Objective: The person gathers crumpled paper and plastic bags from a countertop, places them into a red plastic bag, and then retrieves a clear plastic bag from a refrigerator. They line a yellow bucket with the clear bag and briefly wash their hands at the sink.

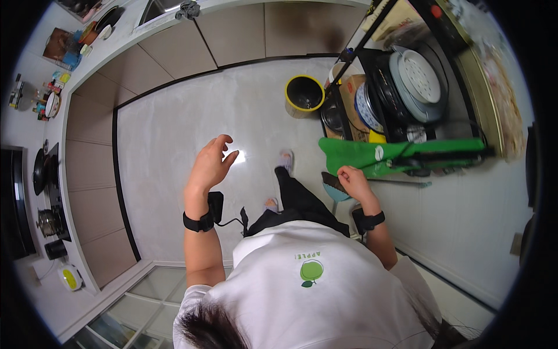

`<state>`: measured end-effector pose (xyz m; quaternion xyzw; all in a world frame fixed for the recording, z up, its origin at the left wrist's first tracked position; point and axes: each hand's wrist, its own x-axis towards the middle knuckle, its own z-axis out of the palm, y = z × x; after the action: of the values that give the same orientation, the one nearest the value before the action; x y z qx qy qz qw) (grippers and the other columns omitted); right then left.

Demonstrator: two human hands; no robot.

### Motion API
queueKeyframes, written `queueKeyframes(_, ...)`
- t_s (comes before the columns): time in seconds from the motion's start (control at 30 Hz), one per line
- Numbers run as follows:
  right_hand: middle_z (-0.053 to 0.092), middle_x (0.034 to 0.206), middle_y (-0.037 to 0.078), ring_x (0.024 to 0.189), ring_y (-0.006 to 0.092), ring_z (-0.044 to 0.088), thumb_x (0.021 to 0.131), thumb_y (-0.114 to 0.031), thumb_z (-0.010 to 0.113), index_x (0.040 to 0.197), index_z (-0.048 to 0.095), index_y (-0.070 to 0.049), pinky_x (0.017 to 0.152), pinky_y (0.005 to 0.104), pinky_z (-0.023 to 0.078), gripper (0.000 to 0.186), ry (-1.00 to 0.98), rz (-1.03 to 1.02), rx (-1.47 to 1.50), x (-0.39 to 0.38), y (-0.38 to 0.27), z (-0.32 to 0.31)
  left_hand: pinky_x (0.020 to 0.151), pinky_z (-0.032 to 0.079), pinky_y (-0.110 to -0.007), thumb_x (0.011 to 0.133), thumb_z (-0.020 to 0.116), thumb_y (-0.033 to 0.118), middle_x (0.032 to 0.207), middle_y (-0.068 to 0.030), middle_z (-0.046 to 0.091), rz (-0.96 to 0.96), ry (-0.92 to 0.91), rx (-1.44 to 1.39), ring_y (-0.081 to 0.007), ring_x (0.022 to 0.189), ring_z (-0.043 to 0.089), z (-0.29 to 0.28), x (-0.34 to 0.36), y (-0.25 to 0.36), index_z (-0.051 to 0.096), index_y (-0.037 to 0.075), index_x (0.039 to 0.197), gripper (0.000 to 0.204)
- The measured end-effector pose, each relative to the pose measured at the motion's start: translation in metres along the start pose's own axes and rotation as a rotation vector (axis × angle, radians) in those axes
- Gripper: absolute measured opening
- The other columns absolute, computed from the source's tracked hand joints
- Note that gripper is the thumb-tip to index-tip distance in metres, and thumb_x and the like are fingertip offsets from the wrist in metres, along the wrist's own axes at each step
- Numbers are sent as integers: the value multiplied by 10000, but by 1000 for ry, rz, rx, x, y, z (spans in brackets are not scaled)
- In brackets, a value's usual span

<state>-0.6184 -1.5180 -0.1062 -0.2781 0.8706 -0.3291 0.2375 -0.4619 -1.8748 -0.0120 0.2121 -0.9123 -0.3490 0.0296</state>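
- left hand [214, 164] loosely spread;
- right hand [355, 182] curled near green sheet [349, 153]; pinch cannot be told;
- sheet judged light, limp; best gripped at left edge

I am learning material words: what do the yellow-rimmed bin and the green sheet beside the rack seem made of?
The bin looks like rigid, glossy plastic: its yellow rim is smooth and evenly coloured. The green sheet may be thin plastic or coated fabric; its smooth surface fits either.
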Motion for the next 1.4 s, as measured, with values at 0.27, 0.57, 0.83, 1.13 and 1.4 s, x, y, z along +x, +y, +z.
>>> queueKeyframes(0.27, 601, 824, 152, 741, 331, 597, 796, -83, 565, 858, 563, -18, 637, 391, 468, 90, 12, -27, -48, 209, -4, -35, 655, 484, -358, 814, 649, 175, 904, -148, 604, -242, -101, 36, -260, 723, 592, -32, 156, -51, 531, 37, 1030, 283)
queueKeyframes(0.57, 582, 791, 170, 733, 349, 572, 795, -82, 542, 816, 553, -17, 627, 388, 458, 69, 22, 30, -6, 347, -19, -61, 666, 489, -366, 798, 657, 178, 873, -158, 617, -133, -218, 7, -284, 744, 608, -38, 347, -81, 537, 28, 1026, 298)
queueKeyframes(0.83, 583, 798, 148, 794, 345, 562, 779, -85, 544, 819, 550, -51, 674, 417, 454, 53, 319, 225, -114, 412, -38, -99, 744, 483, -392, 790, 644, 184, 931, -195, 621, 274, -578, 54, -332, 843, 609, 9, 580, -25, 558, 8, 1009, 294)
queueKeyframes(1.13, 585, 798, 130, 783, 328, 568, 768, -70, 581, 842, 569, -48, 669, 398, 467, 78, 612, 264, 36, 470, -73, -168, 847, 437, -402, 770, 630, 119, 1041, -185, 561, 1139, -519, -196, -356, 996, 527, 81, 716, 215, 529, 11, 1072, 336)
queueKeyframes(1.4, 574, 854, 116, 795, 335, 564, 760, -12, 573, 863, 538, -57, 662, 390, 459, 118, 972, 119, 81, 536, -49, -252, 951, 353, -458, 703, 652, 124, 1143, -176, 526, 1504, 31, -14, -328, 1087, 497, 189, 776, 426, 441, 37, 1211, 557)
